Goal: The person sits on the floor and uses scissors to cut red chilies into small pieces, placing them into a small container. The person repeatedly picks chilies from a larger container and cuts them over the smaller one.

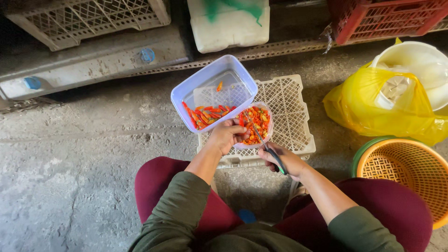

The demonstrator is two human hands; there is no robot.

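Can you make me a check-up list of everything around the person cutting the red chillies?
Surface: upturned white plastic lattice crate on rough grey concrete floor.
Job's things: tilted clear rectangular plastic tub of whole red chillies; small clear round bowl of chopped chilli pieces; dark-handled scissors.
Clutter: yellow plastic bag, white bucket, orange woven basket.
Grips: left hand at the bowl's rim; right hand holds the scissors.
Cables: nothing seen.
Surroundings: white and red crates, white jerrycan.

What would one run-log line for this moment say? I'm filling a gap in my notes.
left hand: holds chilli over small tub | right hand: grips scissors, blades over tub | big tub: tilted, whole chillies | base: white crate
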